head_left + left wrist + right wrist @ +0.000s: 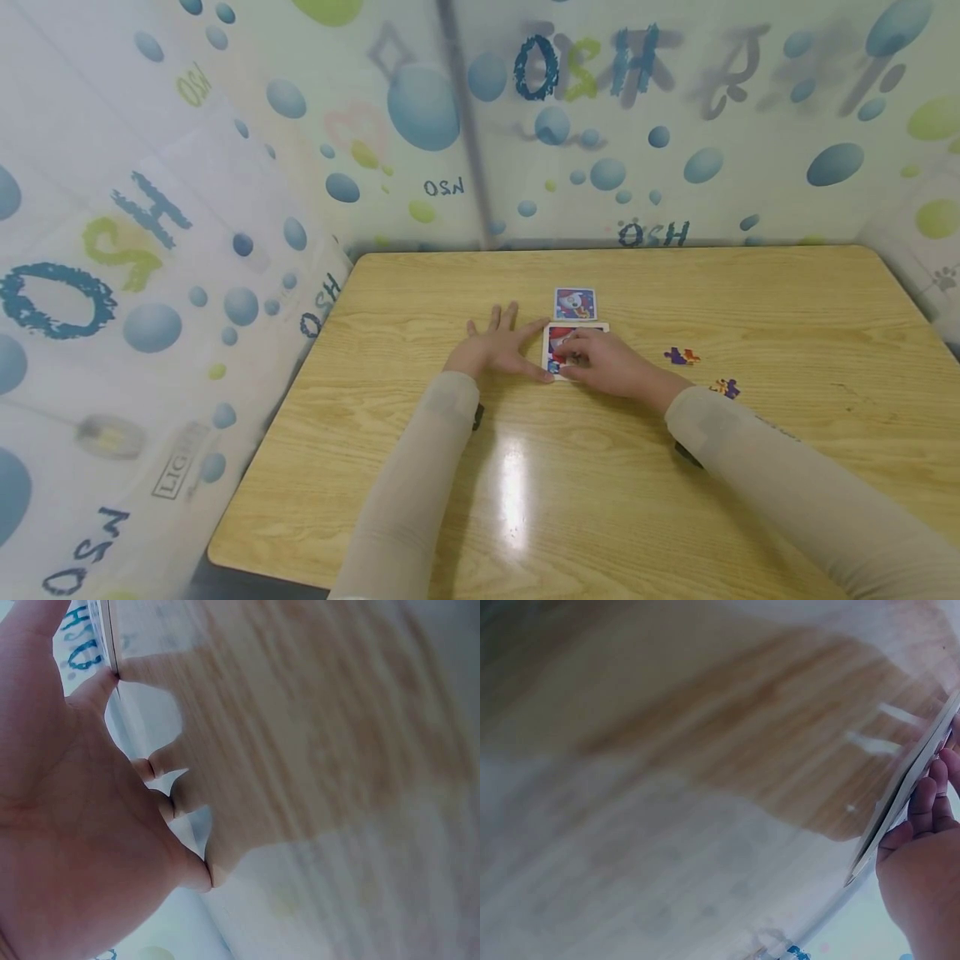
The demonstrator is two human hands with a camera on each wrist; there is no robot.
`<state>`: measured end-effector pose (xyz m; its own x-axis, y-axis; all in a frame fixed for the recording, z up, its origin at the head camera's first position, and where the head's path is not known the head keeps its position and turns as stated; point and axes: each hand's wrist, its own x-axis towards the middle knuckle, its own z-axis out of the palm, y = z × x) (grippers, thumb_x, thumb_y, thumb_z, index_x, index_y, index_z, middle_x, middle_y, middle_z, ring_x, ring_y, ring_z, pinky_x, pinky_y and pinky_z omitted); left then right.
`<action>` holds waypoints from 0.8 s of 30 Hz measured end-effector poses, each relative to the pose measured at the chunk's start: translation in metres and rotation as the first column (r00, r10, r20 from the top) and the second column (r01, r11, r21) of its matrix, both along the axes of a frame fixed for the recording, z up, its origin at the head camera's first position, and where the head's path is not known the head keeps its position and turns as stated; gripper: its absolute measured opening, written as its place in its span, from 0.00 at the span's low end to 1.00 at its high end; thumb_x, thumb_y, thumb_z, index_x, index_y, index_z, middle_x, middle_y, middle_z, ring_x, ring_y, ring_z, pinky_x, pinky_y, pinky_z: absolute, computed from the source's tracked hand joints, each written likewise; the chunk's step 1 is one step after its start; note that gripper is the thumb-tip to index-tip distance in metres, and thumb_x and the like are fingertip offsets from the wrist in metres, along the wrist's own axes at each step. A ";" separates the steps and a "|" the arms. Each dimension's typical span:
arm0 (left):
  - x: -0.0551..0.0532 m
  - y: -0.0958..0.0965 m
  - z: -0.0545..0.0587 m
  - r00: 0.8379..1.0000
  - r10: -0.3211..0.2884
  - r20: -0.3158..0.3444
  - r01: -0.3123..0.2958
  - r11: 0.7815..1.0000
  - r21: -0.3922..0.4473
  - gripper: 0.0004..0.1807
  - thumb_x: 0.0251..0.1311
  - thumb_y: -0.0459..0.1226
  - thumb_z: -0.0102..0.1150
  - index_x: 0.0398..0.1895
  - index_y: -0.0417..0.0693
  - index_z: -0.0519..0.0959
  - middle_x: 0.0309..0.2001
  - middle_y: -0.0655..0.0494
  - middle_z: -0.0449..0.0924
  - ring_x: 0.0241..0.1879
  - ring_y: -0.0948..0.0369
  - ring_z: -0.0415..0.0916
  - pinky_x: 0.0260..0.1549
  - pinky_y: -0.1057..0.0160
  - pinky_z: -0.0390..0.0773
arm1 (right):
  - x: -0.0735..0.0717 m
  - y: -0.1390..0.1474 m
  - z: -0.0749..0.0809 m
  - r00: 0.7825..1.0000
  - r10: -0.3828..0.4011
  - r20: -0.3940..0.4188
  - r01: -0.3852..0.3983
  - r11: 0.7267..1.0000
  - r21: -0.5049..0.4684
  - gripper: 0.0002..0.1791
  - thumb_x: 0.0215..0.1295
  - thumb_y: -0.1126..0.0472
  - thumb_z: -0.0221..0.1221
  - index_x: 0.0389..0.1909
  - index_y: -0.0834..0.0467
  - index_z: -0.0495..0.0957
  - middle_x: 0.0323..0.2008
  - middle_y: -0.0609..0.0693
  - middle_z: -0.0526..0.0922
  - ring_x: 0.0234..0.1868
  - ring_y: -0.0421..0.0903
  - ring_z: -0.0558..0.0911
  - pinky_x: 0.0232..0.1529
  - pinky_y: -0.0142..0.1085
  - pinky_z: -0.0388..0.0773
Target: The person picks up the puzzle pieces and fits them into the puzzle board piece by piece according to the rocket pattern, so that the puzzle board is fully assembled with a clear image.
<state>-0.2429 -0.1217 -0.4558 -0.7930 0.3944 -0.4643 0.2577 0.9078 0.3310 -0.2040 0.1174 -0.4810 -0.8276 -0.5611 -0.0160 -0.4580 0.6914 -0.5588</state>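
Note:
A small white-framed jigsaw puzzle board (556,339) with a red and blue picture lies on the wooden table. My left hand (501,346) is spread flat at its left side, with thumb and index fingertip touching the frame's edge. Over the board, my right hand (609,364) bends its fingers down onto the picture and covers much of it. In the right wrist view the fingertips of the right hand (928,847) rest on the face of the thin board (900,796). Whether a piece is between those fingers is hidden.
Behind the board lies a square picture card (575,305). To the right are loose purple and orange jigsaw pieces, one set (682,357) farther back and another (725,387) near the right sleeve. A patterned wall (525,167) borders the table (787,300) at the back and left.

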 end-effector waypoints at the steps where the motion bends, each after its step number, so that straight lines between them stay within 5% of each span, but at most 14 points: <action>1: 0.000 0.000 0.000 1.000 0.001 0.002 -0.001 1.000 -0.002 0.61 0.52 0.76 0.66 0.85 0.87 0.42 0.88 0.50 0.15 0.85 0.42 0.12 0.76 0.21 0.20 | 0.000 0.000 0.000 1.000 0.000 0.000 0.000 1.000 0.000 0.20 0.75 0.54 0.66 0.63 0.54 0.84 0.60 0.56 0.84 0.58 0.53 0.84 0.63 0.54 0.83; 9: -0.005 0.002 -0.007 1.000 0.012 0.009 -0.011 0.999 -0.033 0.62 0.49 0.78 0.67 0.84 0.90 0.41 0.88 0.52 0.16 0.86 0.42 0.13 0.75 0.19 0.22 | 0.001 0.000 0.002 1.000 -0.003 0.029 0.003 1.000 -0.007 0.21 0.75 0.52 0.65 0.65 0.54 0.83 0.62 0.56 0.83 0.58 0.53 0.83 0.64 0.53 0.83; 14: -0.001 -0.001 -0.006 1.000 0.000 0.007 0.000 1.000 -0.009 0.62 0.50 0.77 0.67 0.85 0.87 0.42 0.88 0.49 0.16 0.85 0.41 0.13 0.75 0.20 0.21 | -0.001 0.010 0.018 0.998 -0.017 0.061 0.020 0.999 -0.050 0.23 0.77 0.52 0.64 0.68 0.53 0.81 0.62 0.57 0.81 0.57 0.55 0.82 0.61 0.55 0.84; 20: 0.001 -0.002 -0.005 1.000 0.013 -0.012 -0.013 1.000 0.018 0.63 0.48 0.77 0.68 0.85 0.87 0.43 0.88 0.49 0.16 0.85 0.41 0.14 0.75 0.22 0.20 | -0.009 0.047 0.046 0.998 -0.067 0.000 0.066 0.995 -0.073 0.23 0.76 0.56 0.65 0.67 0.58 0.81 0.54 0.58 0.85 0.48 0.51 0.80 0.45 0.44 0.81; 24: 0.001 -0.002 -0.003 1.000 0.010 -0.014 -0.009 0.999 0.031 0.63 0.49 0.75 0.68 0.85 0.86 0.43 0.87 0.49 0.16 0.85 0.41 0.13 0.75 0.23 0.18 | -0.008 0.080 0.051 0.994 -0.103 -0.026 0.101 0.994 -0.044 0.23 0.76 0.56 0.65 0.67 0.60 0.80 0.52 0.57 0.86 0.43 0.47 0.78 0.38 0.38 0.76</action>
<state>-0.2420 -0.1233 -0.4587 -0.8033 0.4009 -0.4405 0.2541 0.8996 0.3553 -0.2117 0.1977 -0.4296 -0.8803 -0.4735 0.0296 -0.4020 0.7113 -0.5765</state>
